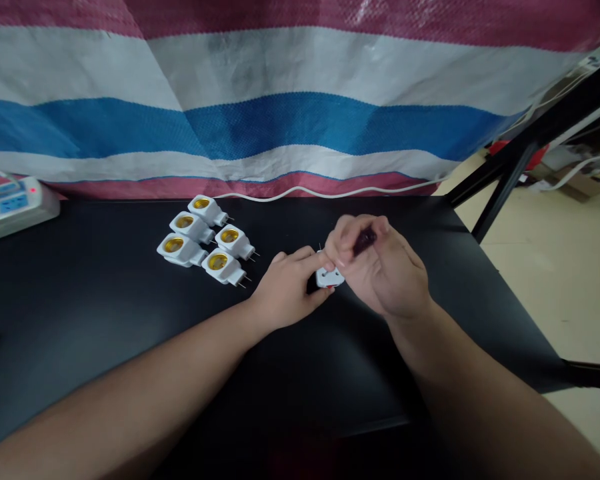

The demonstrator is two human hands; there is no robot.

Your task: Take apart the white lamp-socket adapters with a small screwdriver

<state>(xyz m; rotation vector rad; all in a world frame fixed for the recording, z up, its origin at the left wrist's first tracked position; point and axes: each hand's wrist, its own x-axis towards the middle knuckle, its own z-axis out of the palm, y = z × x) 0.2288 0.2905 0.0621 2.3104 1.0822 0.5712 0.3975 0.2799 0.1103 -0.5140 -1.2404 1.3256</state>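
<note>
My left hand [291, 285] grips a white plug-in lamp socket [329, 277] by its sides on the black table. Dark holes show in the socket's upturned face, a spot of red is at its near edge, and a thin metal pin sticks up behind it. Closed around the dark, shiny handle of a screwdriver [365, 240], my right hand [387, 273] is just above and right of the socket. The shaft and tip are hidden by the fingers. Left of my hands, several more white lamp sockets [219, 262] lie with brass-coloured threads facing up and plug pins pointing right.
A white power strip [20, 210] with blue outlets and a lit red light sits at the table's left. A white cable [300, 193] runs along the back edge, before a striped plastic sheet [280, 127]. Black metal frame bars [510, 167] rise at the right.
</note>
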